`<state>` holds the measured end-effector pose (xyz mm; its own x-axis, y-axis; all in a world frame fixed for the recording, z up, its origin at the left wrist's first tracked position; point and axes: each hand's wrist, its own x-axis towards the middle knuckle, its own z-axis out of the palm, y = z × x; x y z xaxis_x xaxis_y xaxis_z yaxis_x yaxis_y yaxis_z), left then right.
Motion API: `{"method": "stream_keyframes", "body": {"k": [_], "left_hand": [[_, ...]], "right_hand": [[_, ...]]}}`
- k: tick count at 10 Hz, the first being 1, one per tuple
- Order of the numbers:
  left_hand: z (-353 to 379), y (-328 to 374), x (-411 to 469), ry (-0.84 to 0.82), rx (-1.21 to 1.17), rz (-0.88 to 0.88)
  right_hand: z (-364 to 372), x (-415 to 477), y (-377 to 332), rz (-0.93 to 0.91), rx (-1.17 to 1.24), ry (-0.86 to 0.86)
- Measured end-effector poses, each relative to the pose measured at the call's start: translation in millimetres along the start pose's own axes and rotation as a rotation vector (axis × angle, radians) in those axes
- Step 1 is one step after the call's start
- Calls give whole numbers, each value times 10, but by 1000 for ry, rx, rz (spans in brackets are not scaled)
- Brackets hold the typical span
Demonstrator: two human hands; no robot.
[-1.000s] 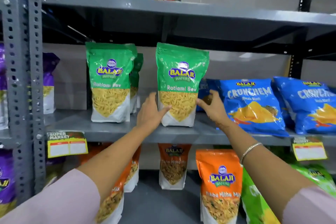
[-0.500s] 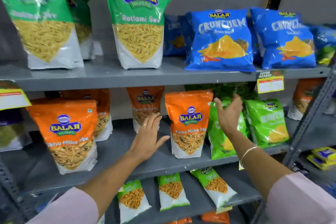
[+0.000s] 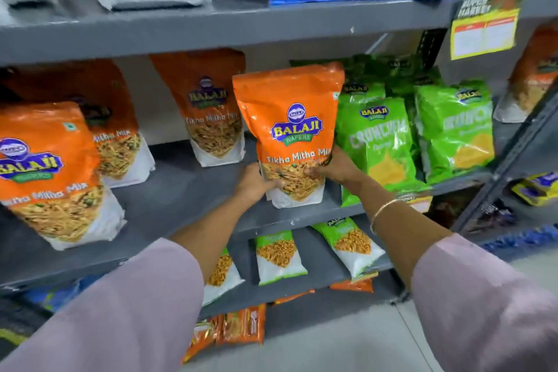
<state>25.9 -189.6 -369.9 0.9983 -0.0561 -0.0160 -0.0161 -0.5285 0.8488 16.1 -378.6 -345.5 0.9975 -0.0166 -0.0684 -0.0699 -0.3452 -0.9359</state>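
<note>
Left hand [image 3: 256, 183] and right hand [image 3: 335, 167] gripping upright orange pouch [image 3: 288, 118] on grey shelf [image 3: 181, 190], green chip bags [image 3: 374, 142] touching its right, another orange pouch [image 3: 211, 112] behind-left

the tall orange pouch of glossy plastic film [image 3: 290, 118] between the left hand [image 3: 256, 184] and the right hand [image 3: 335, 169] looks smooth. under both hands lies the flat grey shelf of matt painted metal [image 3: 181, 190]; just right of the right hand stand puffy green bags of shiny crinkled plastic [image 3: 374, 142]. a thin bright metal bangle [image 3: 383, 208] rings the right wrist.
</note>
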Motion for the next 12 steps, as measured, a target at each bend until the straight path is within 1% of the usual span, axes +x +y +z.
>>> {"method": "stream_keyframes", "body": {"k": [1, 3, 5, 6, 7, 10, 11, 12], "left_hand": [[13, 28, 7, 36, -20, -8], [-209, 71, -116, 26, -58, -21], [-841, -21, -325, 96, -8, -48], [-1131, -184, -420, 144, 33, -65], [-1312, -320, -478, 154, 61, -78], [-1296, -564, -457, 141, 16, -101], [-1296, -569, -464, 127, 30, -114], [-1280, -559, -502, 155, 53, -109]], "right_hand": [[16, 31, 27, 2, 9, 42], [123, 9, -112, -4, 2, 16], [631, -25, -527, -52, 14, -74], [970, -42, -643, -56, 18, -106], [1222, -81, -687, -51, 68, -122], [1412, -33, -512, -31, 138, -116], [1395, -42, -519, -14, 124, -154], [1411, -81, -577, -4, 135, -151]]}}
